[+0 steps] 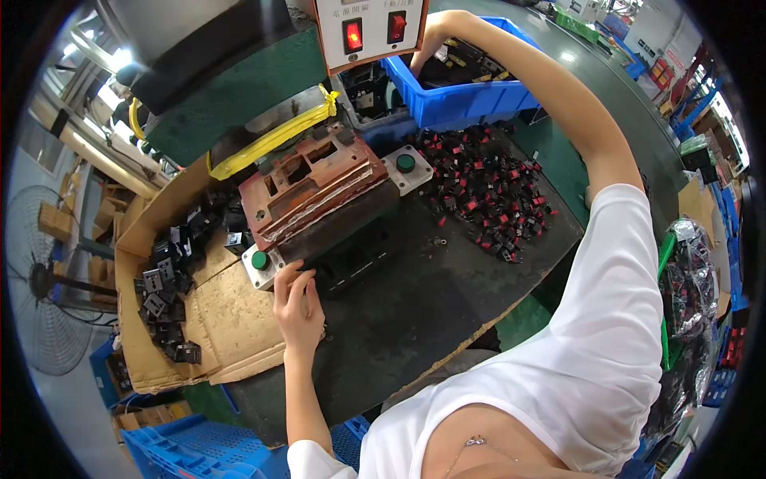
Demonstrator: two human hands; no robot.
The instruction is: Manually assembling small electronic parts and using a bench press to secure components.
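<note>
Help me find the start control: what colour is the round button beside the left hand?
Green button, head view.

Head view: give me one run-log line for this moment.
left hand: resting by green button | right hand: reaching into blue bin | press fixture: empty

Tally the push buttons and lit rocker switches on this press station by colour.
Green push buttons: 2, one by the left hand at, one on the right of the die block at.
Red lit rocker switches: 2 on the control panel, at and.
Total: 4
</note>
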